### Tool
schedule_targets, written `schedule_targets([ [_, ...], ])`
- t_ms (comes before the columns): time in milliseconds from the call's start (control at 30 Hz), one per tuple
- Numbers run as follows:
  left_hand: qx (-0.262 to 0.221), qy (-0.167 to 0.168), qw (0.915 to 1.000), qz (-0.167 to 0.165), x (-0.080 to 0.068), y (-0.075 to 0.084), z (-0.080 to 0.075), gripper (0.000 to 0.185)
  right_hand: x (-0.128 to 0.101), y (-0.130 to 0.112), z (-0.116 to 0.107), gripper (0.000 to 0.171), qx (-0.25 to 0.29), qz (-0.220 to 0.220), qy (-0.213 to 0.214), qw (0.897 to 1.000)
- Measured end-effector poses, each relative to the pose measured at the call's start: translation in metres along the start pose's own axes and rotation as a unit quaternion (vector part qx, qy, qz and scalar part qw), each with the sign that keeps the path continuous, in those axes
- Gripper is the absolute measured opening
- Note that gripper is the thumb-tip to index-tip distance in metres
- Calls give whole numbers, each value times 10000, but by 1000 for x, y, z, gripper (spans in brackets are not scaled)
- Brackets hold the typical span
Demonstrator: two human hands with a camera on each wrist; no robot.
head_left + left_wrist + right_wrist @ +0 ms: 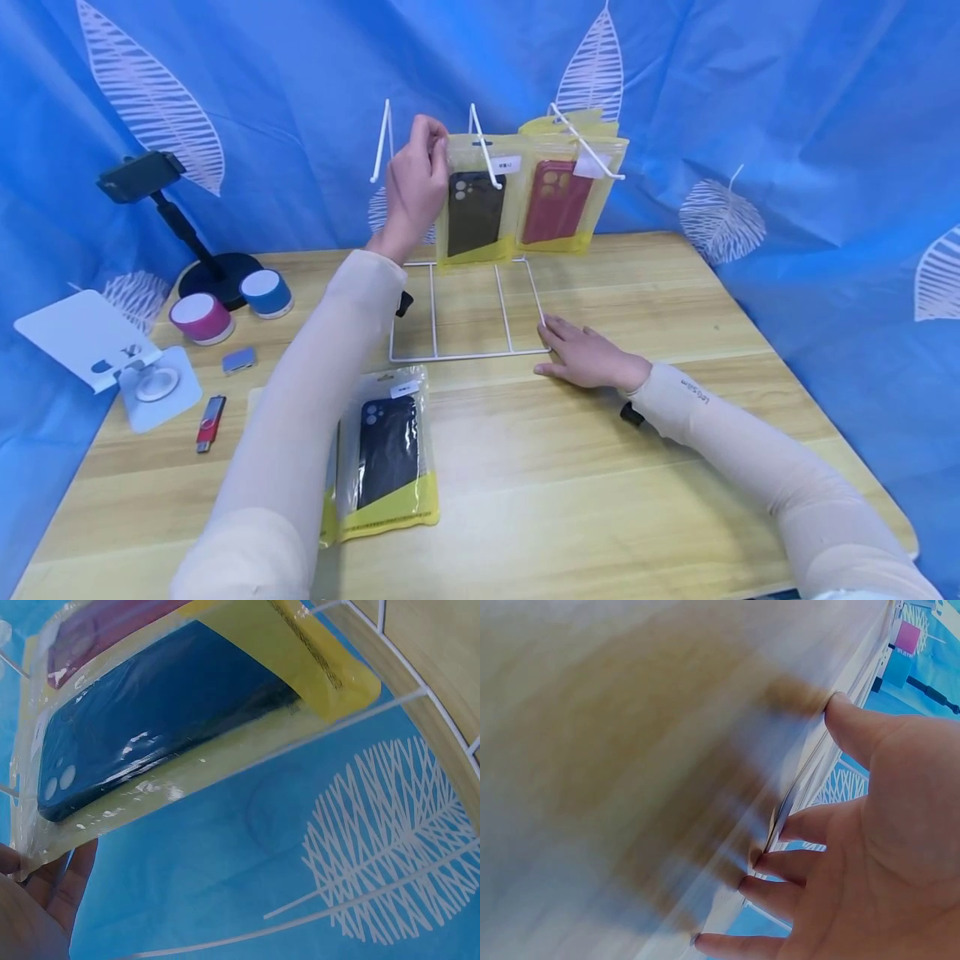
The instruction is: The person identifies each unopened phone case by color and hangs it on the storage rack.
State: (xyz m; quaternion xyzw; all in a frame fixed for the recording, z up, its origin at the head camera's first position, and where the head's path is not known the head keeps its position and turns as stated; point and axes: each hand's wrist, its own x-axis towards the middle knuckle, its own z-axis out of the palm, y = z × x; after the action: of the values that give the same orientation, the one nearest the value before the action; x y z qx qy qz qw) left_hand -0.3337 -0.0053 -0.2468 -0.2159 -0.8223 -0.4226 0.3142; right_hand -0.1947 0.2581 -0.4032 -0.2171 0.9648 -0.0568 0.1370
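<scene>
A clear and yellow pouch with a dark phone case (476, 215) hangs at the middle prong of a white wire rack (471, 357). My left hand (417, 179) pinches the pouch's upper left edge; the left wrist view shows thumb and fingers (73, 889) on the pouch's corner beside the dark phone case (165, 712). A pouch with a red phone case (557, 204) hangs on the right prong. My right hand (588, 357) lies with extended fingers at the rack base's front right corner, fingertips on the table (630, 750) in the right wrist view.
Another pouched black phone case (388, 450) lies on the table, partly behind my left sleeve. To the left are a pink speaker (201, 318), a blue speaker (266, 293), a USB stick (211, 423), a blue card-like piece (238, 360), a white stand (156, 383) and a black phone holder (191, 225).
</scene>
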Motion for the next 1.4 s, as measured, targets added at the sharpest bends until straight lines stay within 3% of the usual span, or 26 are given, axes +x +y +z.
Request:
schedule_targets([
  [433, 834, -390, 9954, -264, 29, -14, 12, 28, 1, 0, 1, 82, 19, 14, -18, 10000],
  [733, 896, -615, 9922, -615, 39, -19, 8, 29, 4, 2, 5, 84, 46, 90, -82, 9999],
  [900, 628, -798, 9913, -837, 25, -19, 0, 45, 4, 2, 4, 83, 19, 41, -46, 10000],
  [1033, 375, -1074, 9895, -891, -3, -21, -15, 61, 4, 1, 3, 83, -39, 23, -30, 10000],
  [1100, 311, -1371, 9854, -957, -20, -22, -26, 64, 4, 0, 2, 83, -21, 33, -22, 10000],
  [1167, 375, -1797, 9781, -977, -39, -24, -38, 64, 4, 0, 0, 83, 4, 43, -32, 10000],
  [1233, 671, -2451, 9610, -1087, -59, -26, -50, 61, 3, 0, 0, 83, 6, 43, -59, 10000],
  [1300, 1072, -3107, 9383, -1071, -80, -28, -62, 59, 3, 0, 0, 83, -5, 29, -65, 10000],
  [1400, 1598, -4035, 8942, -1098, -111, -34, -76, 54, 4, 1, 1, 83, -11, 47, -81, 10000],
])
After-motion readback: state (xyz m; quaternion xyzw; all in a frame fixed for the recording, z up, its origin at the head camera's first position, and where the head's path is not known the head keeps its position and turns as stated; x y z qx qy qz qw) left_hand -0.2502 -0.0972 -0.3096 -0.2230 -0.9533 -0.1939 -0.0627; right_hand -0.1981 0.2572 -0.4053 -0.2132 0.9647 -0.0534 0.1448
